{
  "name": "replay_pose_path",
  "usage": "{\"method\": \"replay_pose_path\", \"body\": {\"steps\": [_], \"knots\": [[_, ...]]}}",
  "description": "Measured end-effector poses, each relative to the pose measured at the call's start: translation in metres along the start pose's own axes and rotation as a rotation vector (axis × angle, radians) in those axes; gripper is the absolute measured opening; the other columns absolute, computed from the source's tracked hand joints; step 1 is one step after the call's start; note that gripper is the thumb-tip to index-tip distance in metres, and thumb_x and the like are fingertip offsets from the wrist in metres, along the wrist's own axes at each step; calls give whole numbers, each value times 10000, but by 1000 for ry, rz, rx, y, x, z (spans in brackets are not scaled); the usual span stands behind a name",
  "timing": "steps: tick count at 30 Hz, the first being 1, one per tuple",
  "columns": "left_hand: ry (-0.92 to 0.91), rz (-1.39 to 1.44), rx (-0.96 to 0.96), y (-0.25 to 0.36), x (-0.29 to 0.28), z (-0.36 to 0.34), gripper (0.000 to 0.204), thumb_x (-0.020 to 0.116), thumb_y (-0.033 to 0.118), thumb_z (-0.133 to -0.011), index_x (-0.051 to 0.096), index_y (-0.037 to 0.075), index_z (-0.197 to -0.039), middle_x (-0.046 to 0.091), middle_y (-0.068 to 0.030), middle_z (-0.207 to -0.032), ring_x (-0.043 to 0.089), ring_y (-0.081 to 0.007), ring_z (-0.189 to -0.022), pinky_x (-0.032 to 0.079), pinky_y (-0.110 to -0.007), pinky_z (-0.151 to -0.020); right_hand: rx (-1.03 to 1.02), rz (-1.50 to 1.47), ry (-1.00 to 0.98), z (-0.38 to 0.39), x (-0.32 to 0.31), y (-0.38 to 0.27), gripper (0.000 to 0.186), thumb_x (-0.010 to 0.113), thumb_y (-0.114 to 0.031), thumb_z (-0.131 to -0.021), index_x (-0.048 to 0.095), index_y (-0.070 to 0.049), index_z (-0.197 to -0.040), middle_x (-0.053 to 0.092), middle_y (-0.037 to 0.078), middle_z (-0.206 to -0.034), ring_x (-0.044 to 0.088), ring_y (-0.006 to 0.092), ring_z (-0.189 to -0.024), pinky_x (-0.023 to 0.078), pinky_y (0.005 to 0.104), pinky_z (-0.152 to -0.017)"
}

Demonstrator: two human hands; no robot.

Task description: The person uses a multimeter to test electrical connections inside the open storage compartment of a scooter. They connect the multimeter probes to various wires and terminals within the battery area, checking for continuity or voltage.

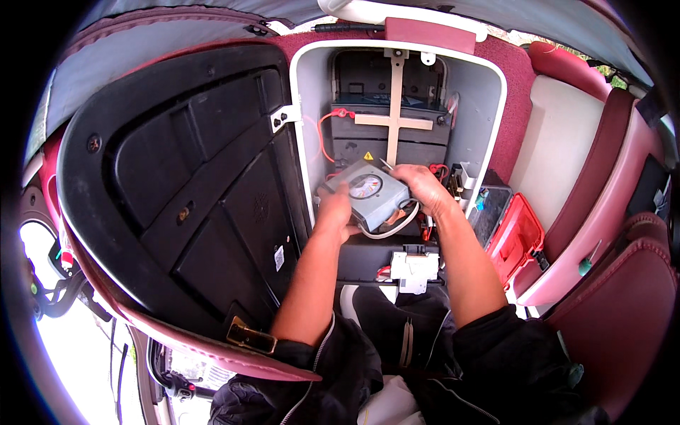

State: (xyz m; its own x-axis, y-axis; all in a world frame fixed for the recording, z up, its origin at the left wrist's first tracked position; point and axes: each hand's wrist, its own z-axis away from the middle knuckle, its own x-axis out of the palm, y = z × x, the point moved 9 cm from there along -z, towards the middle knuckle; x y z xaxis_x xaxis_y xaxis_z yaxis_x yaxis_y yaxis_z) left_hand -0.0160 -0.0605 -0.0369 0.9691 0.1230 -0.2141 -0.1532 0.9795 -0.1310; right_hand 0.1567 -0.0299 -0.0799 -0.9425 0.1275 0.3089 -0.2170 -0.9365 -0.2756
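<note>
Both of my hands grip a grey metal box [379, 202] with a round dial, over the front of an open compartment [496, 106]. My left hand [334, 212] has its fingers on the box's left side, and my right hand [423, 186] holds the right rear edge. A white cable loops round the box's front. Behind it, a beige cross-shaped bracket [395, 106] stands against dark battery units [347, 131] with red wires. A white breaker-like switch [414, 268] sits below the box. Whether the box rests on anything is hidden.
A large black lid [170, 142] is swung open at the left. An open red plastic case [513, 241] lies at the right beside a padded seat [609, 290]. A handlebar control [188, 388] shows at lower left, and a grey canopy [581, 28] arches above.
</note>
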Motion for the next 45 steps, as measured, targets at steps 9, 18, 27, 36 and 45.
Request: {"method": "replay_pose_path", "body": {"steps": [9, 18, 27, 36, 45], "knots": [[-16, -34, 13, 1, -3, -8, 427, 381, 339, -988, 209, 182, -1346, 491, -141, -1237, 599, -338, -990, 487, -600, -748, 154, -568, 387, -12, -55, 123, 258, 404, -239, -950, 520, -57, -1091, 538, 111, -975, 547, 252, -859, 509, 454, -664], [-43, -59, 21, 1, 0, -10, 623, 388, 339, -980, 6, 161, -1440, 442, -190, -1300, 598, -349, -1009, 486, -588, -757, 113, -530, 625, 10, -66, 107, 219, 426, -241, -942, 491, -88, -1084, 523, 72, -773, 532, 217, -675, 482, 414, -546], [-48, -82, 39, 2, 1, -11, 595, 382, 327, -983, 29, 154, -1429, 473, -198, -1264, 618, -342, -971, 505, -573, -732, 107, -459, 591, -1, -73, 120, 318, 434, -254, -931, 508, -50, -1164, 531, 104, -889, 552, 233, -730, 500, 405, -558], [-62, -66, 41, 1, 0, -12, 617, 397, 342, -976, 32, 147, -1434, 473, -203, -1260, 621, -353, -946, 505, -569, -733, 124, -495, 614, 5, -68, 110, 320, 439, -247, -938, 502, -44, -1177, 511, 96, -916, 535, 229, -781, 498, 402, -569], [8, -67, 18, 2, 1, -7, 426, 377, 349, -987, 238, 139, -1331, 502, -155, -1227, 603, -335, -997, 494, -581, -764, 124, -430, 588, -7, -79, 124, 324, 442, -229, -939, 484, -36, -1196, 514, 103, -876, 530, 217, -685, 489, 391, -517]]}}
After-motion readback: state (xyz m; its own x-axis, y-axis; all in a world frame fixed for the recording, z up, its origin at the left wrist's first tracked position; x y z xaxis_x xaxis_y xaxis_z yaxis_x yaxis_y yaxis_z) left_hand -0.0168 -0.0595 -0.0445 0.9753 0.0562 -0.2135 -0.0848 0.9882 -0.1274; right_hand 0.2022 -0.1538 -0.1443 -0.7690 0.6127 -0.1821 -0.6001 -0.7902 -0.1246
